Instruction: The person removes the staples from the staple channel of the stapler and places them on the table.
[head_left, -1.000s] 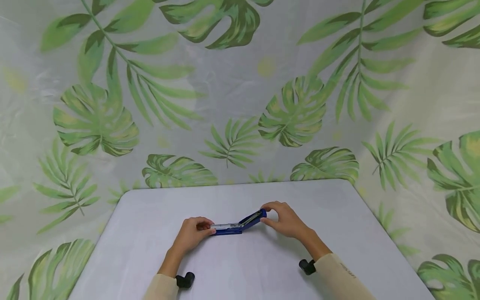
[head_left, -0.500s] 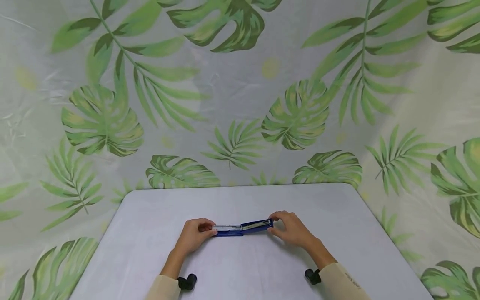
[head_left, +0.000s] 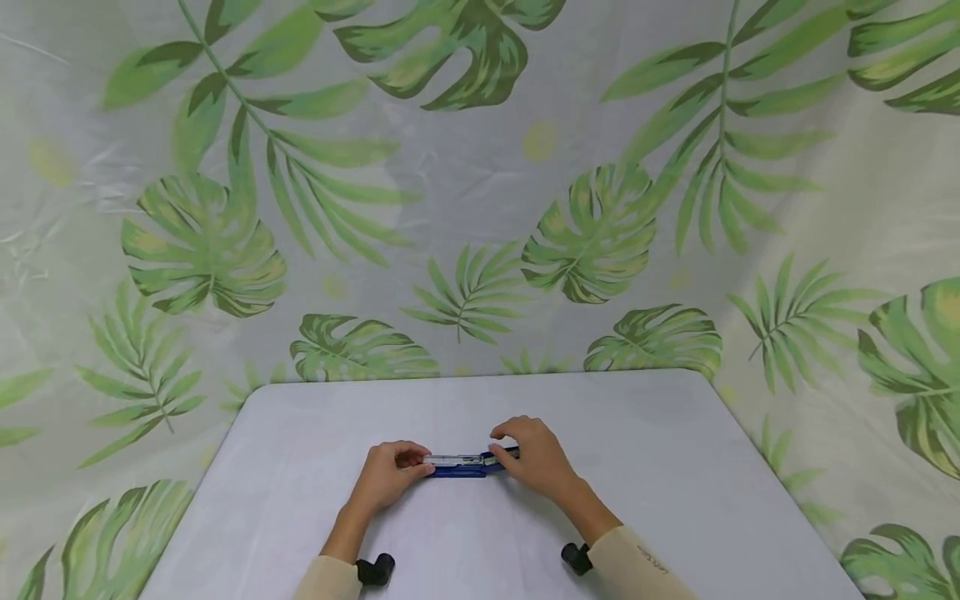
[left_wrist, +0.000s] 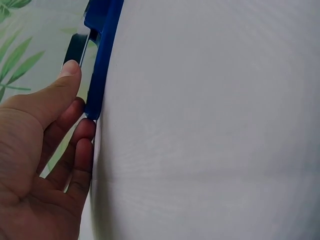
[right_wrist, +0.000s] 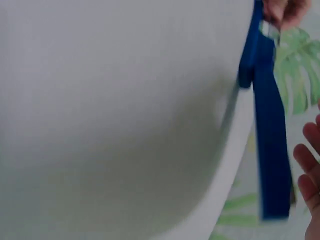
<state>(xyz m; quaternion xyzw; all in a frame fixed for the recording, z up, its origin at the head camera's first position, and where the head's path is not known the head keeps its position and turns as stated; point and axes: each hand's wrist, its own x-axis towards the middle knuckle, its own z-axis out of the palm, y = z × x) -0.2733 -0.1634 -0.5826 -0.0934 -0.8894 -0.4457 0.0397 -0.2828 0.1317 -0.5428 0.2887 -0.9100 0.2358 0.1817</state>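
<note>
Pinching the left end of the unfolded blue stapler [head_left: 461, 472], your left hand [head_left: 384, 477] probably wanted to steady it, so that its hinge would not shift. The stapler was midway between the left and right edges of the tabletop [head_left: 480, 408]. Your right hand [head_left: 542, 458] was beside the other arm, fingers loosely curved, without visible grip; whether the thumb touched it, I could not tell.
</note>
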